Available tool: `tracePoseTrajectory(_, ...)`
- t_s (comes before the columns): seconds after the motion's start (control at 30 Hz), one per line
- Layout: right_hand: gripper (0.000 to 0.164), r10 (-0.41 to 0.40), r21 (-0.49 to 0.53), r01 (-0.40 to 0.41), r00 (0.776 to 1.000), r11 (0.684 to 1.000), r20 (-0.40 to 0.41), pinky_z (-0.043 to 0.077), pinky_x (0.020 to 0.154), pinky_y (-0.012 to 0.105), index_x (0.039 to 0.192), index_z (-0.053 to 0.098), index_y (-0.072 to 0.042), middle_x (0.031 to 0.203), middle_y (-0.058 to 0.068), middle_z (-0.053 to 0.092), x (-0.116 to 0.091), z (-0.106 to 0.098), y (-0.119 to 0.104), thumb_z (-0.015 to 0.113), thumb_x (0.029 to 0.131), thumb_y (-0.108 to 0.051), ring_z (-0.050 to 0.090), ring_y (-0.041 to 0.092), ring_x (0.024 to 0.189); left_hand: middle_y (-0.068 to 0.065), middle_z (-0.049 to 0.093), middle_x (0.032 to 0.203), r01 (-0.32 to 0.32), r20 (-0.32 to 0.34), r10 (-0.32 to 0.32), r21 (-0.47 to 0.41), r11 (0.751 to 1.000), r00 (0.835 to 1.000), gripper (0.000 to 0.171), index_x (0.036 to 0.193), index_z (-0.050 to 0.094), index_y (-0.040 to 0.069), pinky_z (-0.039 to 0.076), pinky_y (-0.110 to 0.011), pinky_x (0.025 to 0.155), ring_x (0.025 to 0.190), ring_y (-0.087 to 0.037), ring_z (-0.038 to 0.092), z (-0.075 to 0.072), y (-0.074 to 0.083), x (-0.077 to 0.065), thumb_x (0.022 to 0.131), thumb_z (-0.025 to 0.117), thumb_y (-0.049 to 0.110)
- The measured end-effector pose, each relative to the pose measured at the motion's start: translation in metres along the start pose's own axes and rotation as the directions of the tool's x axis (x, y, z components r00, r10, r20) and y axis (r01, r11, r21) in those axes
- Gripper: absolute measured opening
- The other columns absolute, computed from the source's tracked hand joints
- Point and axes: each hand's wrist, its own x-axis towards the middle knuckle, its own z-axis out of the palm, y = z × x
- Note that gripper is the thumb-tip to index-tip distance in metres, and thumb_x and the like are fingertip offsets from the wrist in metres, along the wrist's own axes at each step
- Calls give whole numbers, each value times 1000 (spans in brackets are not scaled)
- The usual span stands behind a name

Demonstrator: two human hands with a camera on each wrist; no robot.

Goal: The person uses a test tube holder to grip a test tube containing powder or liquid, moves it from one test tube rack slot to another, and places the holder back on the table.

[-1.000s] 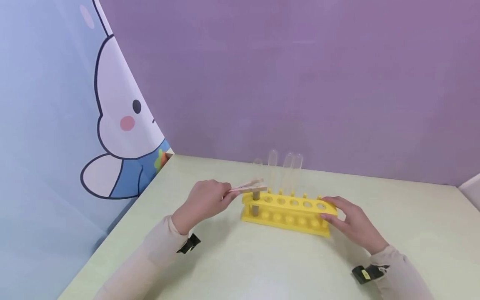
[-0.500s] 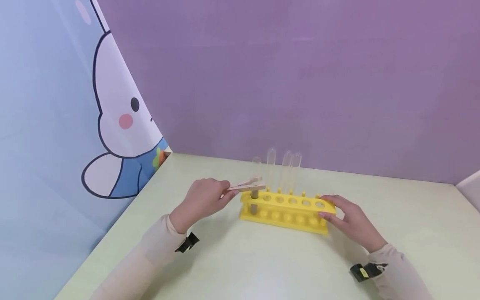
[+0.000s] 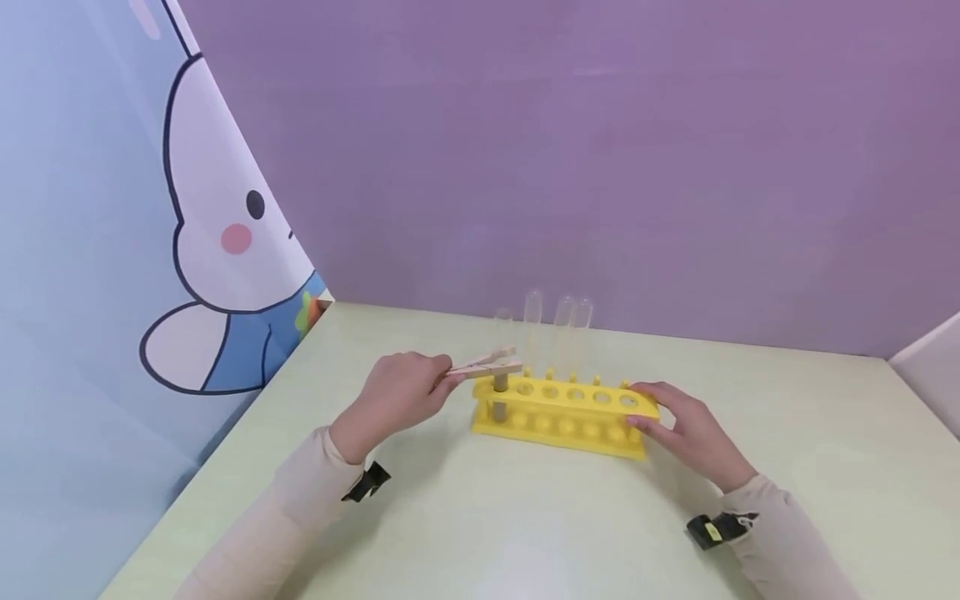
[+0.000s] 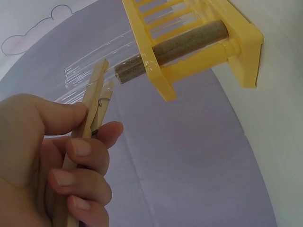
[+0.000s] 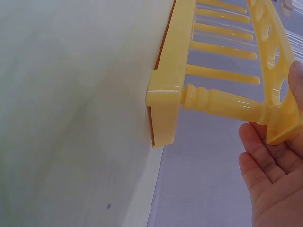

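A yellow test tube rack [image 3: 558, 429] stands on the table. My left hand [image 3: 397, 396] holds a long wooden test tube clamp [image 4: 93, 101] with a metal spring, thumb on one side and curled fingers on the other. A grey-brown cylinder [image 4: 191, 42] stands upright in the rack's leftmost hole, its top poking out above the upper plate. In the left wrist view the clamp's tips lie close to that top, with a small gap visible. My right hand [image 3: 693, 433] grips the right end of the rack's upper plate between thumb and fingers.
Several clear glass test tubes [image 3: 533, 317] stand upside down along the rack's back row of pegs. The pale table [image 3: 480, 517] meets a purple wall [image 3: 562, 167] behind. A blue cartoon-printed sheet [image 3: 82, 292] borders the left side.
The head view has shifted slightly, so rack and hands appear a little further left and higher. Both hands keep their holds, and the clamp stays beside the cylinder's top.
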Motion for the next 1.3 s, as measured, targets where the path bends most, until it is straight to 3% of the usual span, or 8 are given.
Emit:
tracePoseTrajectory(0.27, 42, 8, 7, -8, 1000, 1000, 26, 48, 82, 48, 122, 58, -5, 113, 7, 64, 2, 1, -3, 72, 83, -12, 59, 22, 100, 7, 34, 50, -30, -35, 30, -1, 1000, 999, 31, 68, 49, 16, 23, -24, 42, 44, -10, 30, 1, -3, -5, 95, 56, 30)
tracePoseTrajectory(0.63, 43, 32, 26, -33, 999, 999, 37, 47, 83, 50, 122, 58, -2, 114, 11, 63, 3, 0, -5, 72, 82, -9, 59, 29, 103, 7, 34, 50, -36, -61, 36, 10, 999, 997, 31, 68, 49, 17, 23, -24, 42, 44, -10, 30, 1, -4, -5, 95, 55, 30)
tracePoseTrajectory(1.07, 42, 27, 16, -28, 999, 999, 22, 48, 82, 45, 120, 59, -3, 113, 9, 64, 2, 0, -4, 73, 81, -8, 59, 23, 101, 6, 35, 51, -28, -69, 28, -5, 1000, 997, 28, 70, 52, 15, 23, -23, 43, 45, -10, 31, -4, -3, 0, 95, 56, 29)
tracePoseTrajectory(1.3, 42, 31, 12, -31, 999, 999, 19, 49, 81, 33, 121, 59, -5, 111, 6, 64, 1, 0, -3, 73, 81, -9, 58, 16, 96, 6, 36, 52, -30, -81, 29, -15, 999, 996, 29, 71, 52, 15, 24, -24, 43, 45, -11, 32, -4, -2, 1, 95, 55, 30)
